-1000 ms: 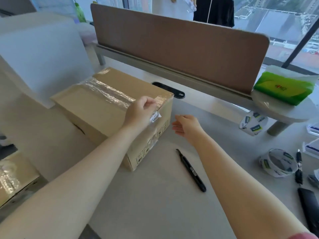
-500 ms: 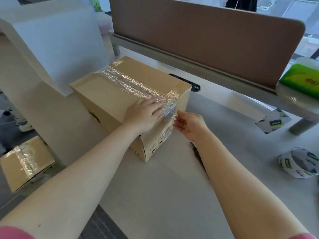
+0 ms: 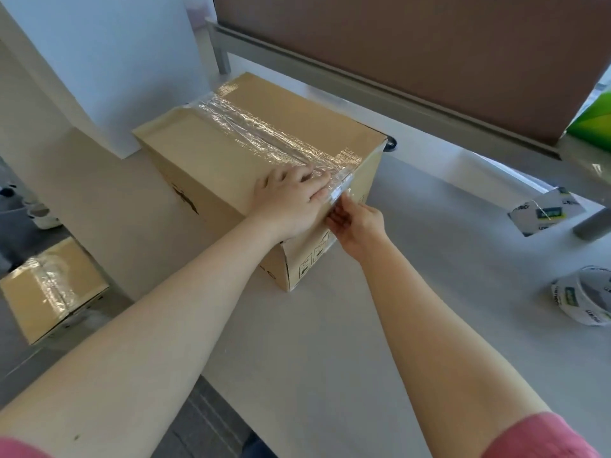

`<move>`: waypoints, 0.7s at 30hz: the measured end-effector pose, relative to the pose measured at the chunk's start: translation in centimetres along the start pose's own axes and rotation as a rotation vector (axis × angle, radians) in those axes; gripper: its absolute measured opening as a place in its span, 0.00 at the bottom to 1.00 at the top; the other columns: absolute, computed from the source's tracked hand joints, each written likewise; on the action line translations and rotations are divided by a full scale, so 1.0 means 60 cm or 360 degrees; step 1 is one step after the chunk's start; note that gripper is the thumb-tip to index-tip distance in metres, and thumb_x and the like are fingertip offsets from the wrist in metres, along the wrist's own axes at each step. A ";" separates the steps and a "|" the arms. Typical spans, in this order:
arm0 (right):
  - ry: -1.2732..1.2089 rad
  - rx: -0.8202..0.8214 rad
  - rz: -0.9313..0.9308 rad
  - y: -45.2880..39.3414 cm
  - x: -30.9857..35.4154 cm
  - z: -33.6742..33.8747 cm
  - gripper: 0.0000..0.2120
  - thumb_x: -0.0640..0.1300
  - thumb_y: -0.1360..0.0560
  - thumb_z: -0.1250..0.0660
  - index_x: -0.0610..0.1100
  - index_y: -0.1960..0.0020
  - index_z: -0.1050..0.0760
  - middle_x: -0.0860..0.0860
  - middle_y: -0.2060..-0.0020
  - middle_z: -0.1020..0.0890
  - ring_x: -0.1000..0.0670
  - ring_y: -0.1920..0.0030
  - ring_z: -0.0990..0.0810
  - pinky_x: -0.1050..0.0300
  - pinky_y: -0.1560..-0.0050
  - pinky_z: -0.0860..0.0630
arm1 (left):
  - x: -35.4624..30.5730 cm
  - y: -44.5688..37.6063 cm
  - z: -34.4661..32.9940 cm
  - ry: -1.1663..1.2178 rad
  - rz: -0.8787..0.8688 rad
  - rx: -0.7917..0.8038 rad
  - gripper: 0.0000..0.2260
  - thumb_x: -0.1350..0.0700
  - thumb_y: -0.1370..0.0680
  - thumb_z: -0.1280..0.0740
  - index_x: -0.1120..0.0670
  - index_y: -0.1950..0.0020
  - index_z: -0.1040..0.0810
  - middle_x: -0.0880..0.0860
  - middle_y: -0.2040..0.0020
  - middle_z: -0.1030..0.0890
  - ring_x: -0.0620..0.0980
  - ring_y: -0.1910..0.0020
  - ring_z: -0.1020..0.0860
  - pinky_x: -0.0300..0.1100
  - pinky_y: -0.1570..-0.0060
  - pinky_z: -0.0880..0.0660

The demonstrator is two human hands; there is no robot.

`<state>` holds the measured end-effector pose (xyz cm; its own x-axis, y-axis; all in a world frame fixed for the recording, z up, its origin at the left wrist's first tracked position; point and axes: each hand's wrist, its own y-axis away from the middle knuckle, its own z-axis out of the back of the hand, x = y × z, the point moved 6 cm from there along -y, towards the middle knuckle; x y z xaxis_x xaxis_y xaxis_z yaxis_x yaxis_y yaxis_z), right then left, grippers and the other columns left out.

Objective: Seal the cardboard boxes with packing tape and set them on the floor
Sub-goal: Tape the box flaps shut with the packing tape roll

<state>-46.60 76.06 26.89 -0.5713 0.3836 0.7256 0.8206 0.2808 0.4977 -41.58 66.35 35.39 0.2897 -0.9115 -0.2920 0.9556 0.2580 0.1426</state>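
A closed cardboard box [image 3: 211,160] stands on the white desk [image 3: 347,325], with a strip of clear tape [image 3: 264,133] running along its top seam. My left hand [image 3: 287,200] lies flat on the near end of the top, fingers on the tape at the edge. My right hand [image 3: 358,223] is against the box's end face just below, fingertips pinching the loose tape end that folds over the edge. A second taped cardboard box [image 3: 49,289] sits on the floor at the left.
A roll of tape [image 3: 585,299] lies on the desk at the right, another roll [image 3: 545,209] farther back. A brown divider panel [image 3: 429,54] runs along the desk's far side. A white block [image 3: 109,61] stands behind the box. A green packet [image 3: 595,120] is at the right edge.
My view has moved closer and lower over the box. My left hand flattened on the tape at the box edge; my right hand came up to the end face and took the tape end.
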 end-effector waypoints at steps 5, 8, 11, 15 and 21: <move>0.0054 -0.0124 0.0007 0.002 -0.020 0.009 0.12 0.41 0.24 0.35 0.38 0.64 0.30 0.48 0.74 0.26 0.52 0.73 0.24 0.64 0.73 0.24 | 0.002 0.000 0.001 0.0075 -0.0024 0.0108 0.20 0.47 0.18 0.54 0.40 0.26 0.44 0.43 0.23 0.47 0.50 0.24 0.50 0.48 0.27 0.54; 0.0244 -0.0362 0.0034 0.008 -0.023 0.037 0.08 0.29 0.25 0.39 0.37 0.60 0.31 0.43 0.67 0.24 0.49 0.67 0.23 0.58 0.61 0.21 | 0.006 -0.003 0.008 0.0226 -0.0085 0.0246 0.19 0.47 0.18 0.53 0.41 0.26 0.42 0.43 0.23 0.47 0.50 0.24 0.52 0.49 0.27 0.54; 0.0350 -0.0748 0.0243 0.015 0.010 0.054 0.08 0.28 0.24 0.45 0.36 0.53 0.30 0.44 0.67 0.26 0.49 0.69 0.25 0.57 0.61 0.21 | 0.034 -0.020 0.028 0.0934 -0.0028 0.0302 0.16 0.49 0.19 0.44 0.49 0.33 0.28 0.49 0.27 0.34 0.51 0.28 0.39 0.45 0.33 0.39; 0.0585 -0.1021 0.0538 0.035 0.080 0.019 0.14 0.34 0.25 0.44 0.43 0.68 0.33 0.46 0.70 0.28 0.50 0.70 0.28 0.57 0.63 0.27 | 0.114 -0.054 0.072 0.1364 -0.0064 0.0111 0.08 0.55 0.21 0.39 0.49 0.57 0.23 0.52 0.55 0.22 0.51 0.53 0.26 0.44 0.49 0.27; 0.1226 -0.1135 0.0403 0.061 0.079 -0.064 0.20 0.44 0.24 0.39 0.41 0.73 0.37 0.45 0.74 0.32 0.46 0.70 0.33 0.55 0.60 0.33 | 0.229 -0.107 0.143 0.0862 -0.0128 -0.0136 0.12 0.55 0.20 0.40 0.56 0.38 0.26 0.53 0.38 0.24 0.54 0.44 0.25 0.39 0.50 0.34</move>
<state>-46.26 75.56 33.98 -0.4264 -0.3682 0.8262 0.8745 -0.4014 0.2724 -44.23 49.43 38.61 0.1808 -0.6402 -0.7466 0.9703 0.2402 0.0290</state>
